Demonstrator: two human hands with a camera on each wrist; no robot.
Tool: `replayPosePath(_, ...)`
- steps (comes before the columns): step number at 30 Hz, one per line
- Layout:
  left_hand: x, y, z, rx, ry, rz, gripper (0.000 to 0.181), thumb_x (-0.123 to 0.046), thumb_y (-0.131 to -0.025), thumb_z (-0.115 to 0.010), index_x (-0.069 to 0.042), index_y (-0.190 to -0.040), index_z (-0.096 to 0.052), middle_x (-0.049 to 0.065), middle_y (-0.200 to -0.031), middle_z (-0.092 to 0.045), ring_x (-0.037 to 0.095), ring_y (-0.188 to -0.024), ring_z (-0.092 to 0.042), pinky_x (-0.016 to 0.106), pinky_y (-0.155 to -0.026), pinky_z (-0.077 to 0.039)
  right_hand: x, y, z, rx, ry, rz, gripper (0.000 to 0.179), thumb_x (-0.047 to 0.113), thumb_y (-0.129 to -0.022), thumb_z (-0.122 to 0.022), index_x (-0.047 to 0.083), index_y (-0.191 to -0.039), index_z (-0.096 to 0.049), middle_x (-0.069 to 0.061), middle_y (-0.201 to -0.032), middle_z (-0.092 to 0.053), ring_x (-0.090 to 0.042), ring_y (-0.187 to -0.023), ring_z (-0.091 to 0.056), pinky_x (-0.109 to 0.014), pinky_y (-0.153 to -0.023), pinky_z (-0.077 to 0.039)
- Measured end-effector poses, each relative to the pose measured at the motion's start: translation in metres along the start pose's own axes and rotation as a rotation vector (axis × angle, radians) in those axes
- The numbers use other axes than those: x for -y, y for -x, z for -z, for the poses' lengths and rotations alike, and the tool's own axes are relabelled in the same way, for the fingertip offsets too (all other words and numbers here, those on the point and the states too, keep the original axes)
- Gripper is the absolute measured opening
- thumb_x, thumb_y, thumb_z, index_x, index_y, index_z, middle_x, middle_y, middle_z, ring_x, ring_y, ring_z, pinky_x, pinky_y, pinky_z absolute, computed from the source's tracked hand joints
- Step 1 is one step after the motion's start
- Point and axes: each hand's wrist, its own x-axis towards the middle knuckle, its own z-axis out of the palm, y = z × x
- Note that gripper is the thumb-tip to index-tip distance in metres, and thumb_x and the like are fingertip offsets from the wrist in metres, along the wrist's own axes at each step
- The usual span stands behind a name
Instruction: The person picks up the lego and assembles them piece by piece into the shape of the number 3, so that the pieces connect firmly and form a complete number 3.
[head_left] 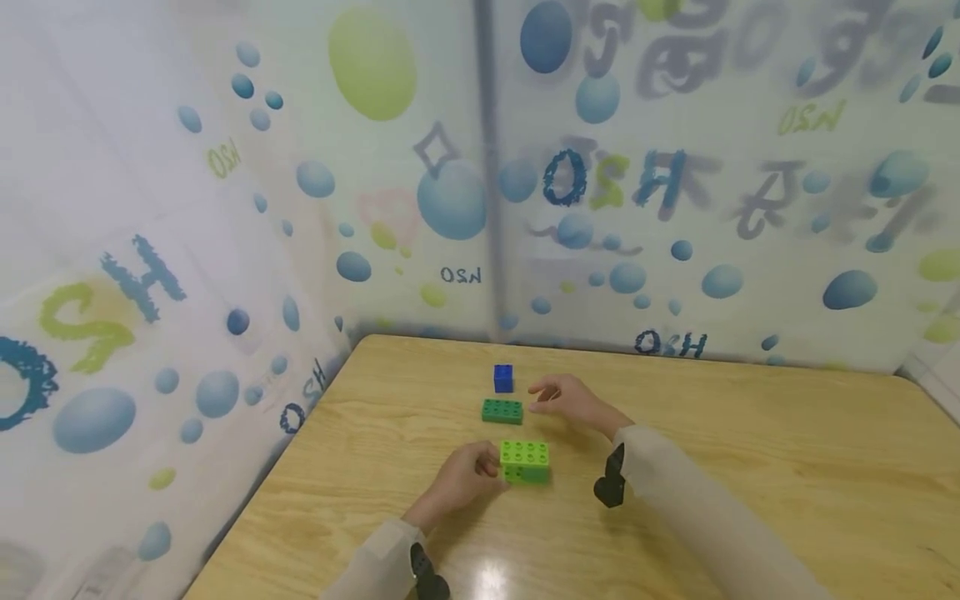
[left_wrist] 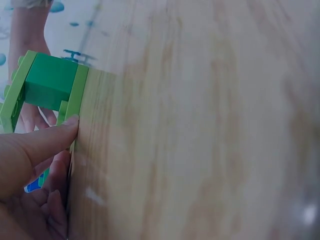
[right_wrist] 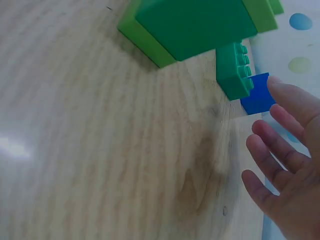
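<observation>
A stack of toy building bricks (head_left: 524,454) stands on the wooden table, with a light green brick on top, a darker green block (left_wrist: 51,80) in the middle and another light green piece (left_wrist: 79,92) at the bottom. My left hand (head_left: 461,477) holds its left side; the thumb (left_wrist: 52,142) presses the bottom piece's edge, the other fingers curled beside it. Behind the stack lies a green brick (head_left: 502,411) with studs up, and farther back a small blue brick (head_left: 503,378). My right hand (head_left: 573,402) hovers just right of these two, fingers spread and holding nothing.
The wooden table (head_left: 712,450) reaches back to a printed curtain wall (head_left: 600,250) with blue and green bubbles. Another such curtain (head_left: 150,292) runs along the left side. Dark wrist mounts (head_left: 611,477) sit over both pale sleeves.
</observation>
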Motion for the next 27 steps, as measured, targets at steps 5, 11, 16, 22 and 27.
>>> replayPosePath(5, 0.0, 0.002, -0.001, 0.001, 0.01, 0.005, 0.022, -0.005, -0.073, -0.076, -0.003, -0.089, -0.063, 0.002, -0.078, -0.057, 0.012, -0.071, -0.051, 0.025, -0.064, -0.045, -0.001, -0.015, 0.0, -0.033, -0.001, -0.022, 0.041, 0.012, -0.087, -0.066, -0.006, -0.122, -0.055, -0.023, -0.112, -0.059, -0.032, -0.099, -0.057, -0.045, -0.082, -0.047)
replayPosePath(11, 0.0, 0.005, -0.001, 0.005, 0.018, 0.032, 0.022, -0.005, -0.072, -0.076, -0.004, -0.09, -0.063, 0.001, -0.078, -0.056, 0.012, -0.072, -0.051, 0.024, -0.064, -0.044, 0.0, -0.03, -0.003, -0.054, -0.012, -0.007, 0.045, 0.012, -0.086, -0.067, -0.006, -0.124, -0.053, -0.024, -0.114, -0.057, -0.032, -0.1, -0.055, -0.043, -0.08, -0.048)
replayPosePath(16, -0.001, 0.005, -0.001, 0.001, 0.016, 0.024, 0.024, -0.006, -0.071, -0.077, -0.005, -0.091, -0.063, 0.0, -0.078, -0.056, 0.013, -0.072, -0.051, 0.024, -0.065, -0.044, 0.004, -0.04, -0.004, -0.065, -0.033, -0.025, 0.052, 0.013, -0.084, -0.069, -0.003, -0.129, -0.049, -0.026, -0.118, -0.052, -0.034, -0.101, -0.054, -0.044, -0.081, -0.047)
replayPosePath(22, -0.001, 0.003, -0.001, -0.013, 0.015, 0.01, 0.024, -0.006, -0.071, -0.077, -0.005, -0.089, -0.063, 0.001, -0.077, -0.056, 0.011, -0.07, -0.051, 0.024, -0.064, -0.045, 0.009, -0.052, -0.005, -0.045, 0.002, 0.0, 0.061, 0.014, -0.083, -0.071, -0.002, -0.134, -0.044, -0.023, -0.132, -0.045, -0.039, -0.115, -0.046, -0.048, -0.088, -0.044)
replayPosePath(27, -0.001, 0.0, -0.002, -0.014, 0.021, 0.004, 0.023, -0.005, -0.07, -0.077, -0.004, -0.089, -0.063, 0.001, -0.077, -0.057, 0.011, -0.07, -0.051, 0.024, -0.064, -0.045, 0.01, -0.06, -0.007, -0.036, 0.037, -0.007, 0.061, 0.013, -0.081, -0.072, 0.0, -0.134, -0.045, -0.02, -0.134, -0.043, -0.038, -0.119, -0.044, -0.048, -0.09, -0.043)
